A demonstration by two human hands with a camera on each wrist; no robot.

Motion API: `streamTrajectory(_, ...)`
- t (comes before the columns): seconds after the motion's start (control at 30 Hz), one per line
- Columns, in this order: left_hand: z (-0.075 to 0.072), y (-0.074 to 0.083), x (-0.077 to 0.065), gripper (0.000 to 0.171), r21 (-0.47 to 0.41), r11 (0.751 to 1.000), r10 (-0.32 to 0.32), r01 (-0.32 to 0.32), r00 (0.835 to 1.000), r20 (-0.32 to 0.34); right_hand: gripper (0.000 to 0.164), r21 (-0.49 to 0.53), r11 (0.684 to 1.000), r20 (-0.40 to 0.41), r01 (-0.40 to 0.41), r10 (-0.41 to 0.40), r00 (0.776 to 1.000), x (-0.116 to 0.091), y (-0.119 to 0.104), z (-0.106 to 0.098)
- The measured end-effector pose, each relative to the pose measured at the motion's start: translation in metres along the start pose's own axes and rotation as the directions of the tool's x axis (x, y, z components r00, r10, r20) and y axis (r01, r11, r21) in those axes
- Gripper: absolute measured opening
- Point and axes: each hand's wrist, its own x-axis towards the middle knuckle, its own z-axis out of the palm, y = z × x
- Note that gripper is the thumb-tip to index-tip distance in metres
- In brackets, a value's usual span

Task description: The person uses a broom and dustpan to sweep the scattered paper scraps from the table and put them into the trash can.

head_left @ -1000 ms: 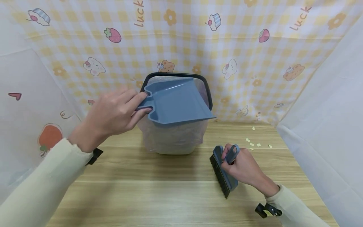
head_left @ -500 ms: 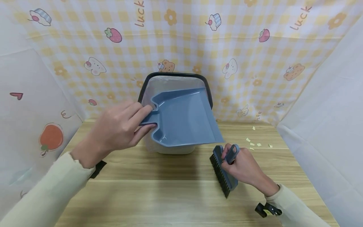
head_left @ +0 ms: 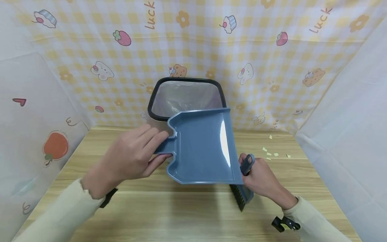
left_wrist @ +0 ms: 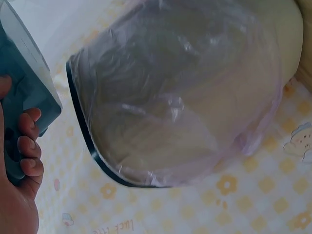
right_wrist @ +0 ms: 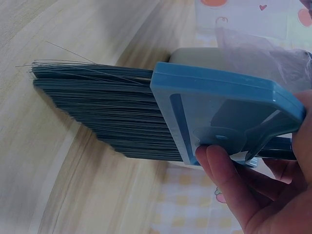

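My left hand (head_left: 136, 154) grips the short handle of a blue dustpan (head_left: 202, 148), its pan facing up with no scraps showing in it. In the head view the pan overlaps the front of a lined trash bin (head_left: 157, 116) and part of my right hand (head_left: 260, 176). That right hand holds a blue hand brush (head_left: 246, 195) by its handle, dark bristles down near the table. The right wrist view shows the brush's bristles (right_wrist: 107, 114) and fingers curled at its blue head. In the left wrist view, fingers (left_wrist: 30, 146) wrap the dustpan handle beside the bin's plastic liner (left_wrist: 185, 97).
Several small pale paper scraps (head_left: 269, 154) lie on the wooden table (head_left: 145, 215) at the right. A yellow checked cloth (head_left: 199, 50) hangs behind the bin, with white side panels (head_left: 27, 94) at left and right.
My left hand has brought the dustpan down and toward me from over the bin, leveling it and uncovering the bin's opening. The right hand and brush have stayed still.
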Motion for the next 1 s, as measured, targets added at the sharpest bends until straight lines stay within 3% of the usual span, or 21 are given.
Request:
streamTrajectory(0.27,0.017,0.02,-0.023,0.049,-0.043,0.999,-0.028,0.03,0.998,0.06,0.024,0.012,0.999,0.023,-0.03,0.029,0.999,0.0,0.0,0.0)
streamTrajectory(0.53,0.037,0.032,-0.041,0.047,-0.091,0.995,-0.022,0.028,0.997,0.069,0.022,0.03,0.997,0.059,-0.073,0.071,0.996,-0.001,-0.003,-0.003)
streamTrajectory(1.0,0.075,0.046,-0.076,0.048,-0.158,0.987,-0.016,0.041,0.988,0.153,0.022,0.009,0.998,0.026,-0.067,0.066,0.997,0.0,-0.003,0.0)
